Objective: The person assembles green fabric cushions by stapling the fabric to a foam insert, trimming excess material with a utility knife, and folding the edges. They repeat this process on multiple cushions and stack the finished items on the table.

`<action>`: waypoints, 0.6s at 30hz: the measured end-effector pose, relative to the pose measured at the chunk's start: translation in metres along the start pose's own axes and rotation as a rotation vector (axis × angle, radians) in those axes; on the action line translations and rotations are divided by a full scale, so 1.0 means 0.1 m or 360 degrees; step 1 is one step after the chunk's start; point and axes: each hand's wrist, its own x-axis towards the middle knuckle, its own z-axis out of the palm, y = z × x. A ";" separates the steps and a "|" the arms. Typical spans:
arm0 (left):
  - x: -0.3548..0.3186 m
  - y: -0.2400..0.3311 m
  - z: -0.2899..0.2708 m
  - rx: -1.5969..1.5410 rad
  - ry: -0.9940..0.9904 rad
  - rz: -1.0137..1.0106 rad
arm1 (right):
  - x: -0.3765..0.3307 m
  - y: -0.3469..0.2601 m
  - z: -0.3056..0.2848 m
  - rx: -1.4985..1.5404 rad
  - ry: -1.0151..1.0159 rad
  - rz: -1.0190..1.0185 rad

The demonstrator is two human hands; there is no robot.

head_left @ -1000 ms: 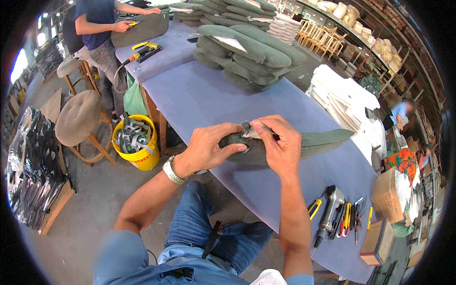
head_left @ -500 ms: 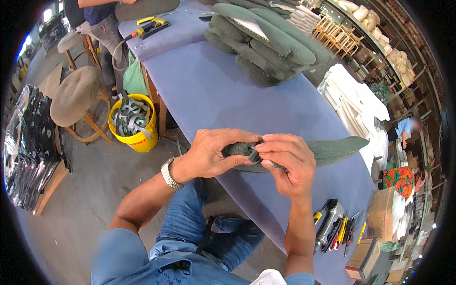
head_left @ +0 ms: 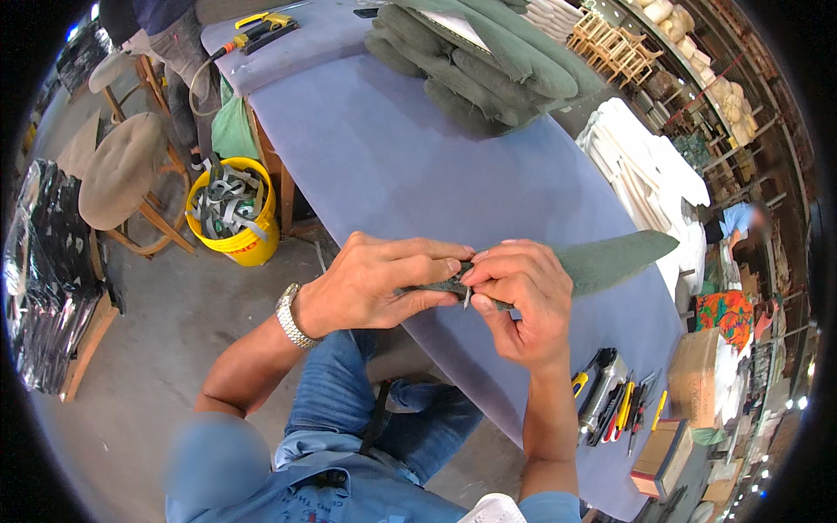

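A long flat green fabric cover (head_left: 610, 260) lies across the near edge of the blue-covered table (head_left: 410, 166), its far end pointing right. My left hand (head_left: 375, 283), with a metal watch on the wrist, grips the near end of the cover. My right hand (head_left: 523, 296) pinches the same end from the right, fingertips meeting the left hand's. A small thin metal piece, too small to identify, pokes down between my fingers. Both hands hover over the table's front edge, above my jeans-clad knees.
Stacked green cushions (head_left: 488, 61) sit at the table's far end. Hand tools (head_left: 610, 405) and cardboard boxes (head_left: 689, 410) lie at the near right. A yellow bucket (head_left: 231, 213) of grey strips and padded stools (head_left: 122, 170) stand on the left floor. Another person (head_left: 166, 35) stands far left.
The view has shifted closer over my hands. My fingers have worked along the cover's near end, staying closed on it; the cover lies in the same place.
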 end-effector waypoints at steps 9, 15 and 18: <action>-0.14 0.11 0.09 0.0151 0.0054 0.0258 | -0.21 -0.18 0.02 0.0040 0.0148 -0.0035; -0.25 0.33 0.14 -0.0203 -0.0016 -0.0246 | -0.39 -0.25 -0.03 0.0014 0.0077 -0.0093; -0.24 0.39 0.10 -0.0171 -0.0113 -0.0259 | -0.47 -0.29 -0.03 0.0004 0.0070 -0.0088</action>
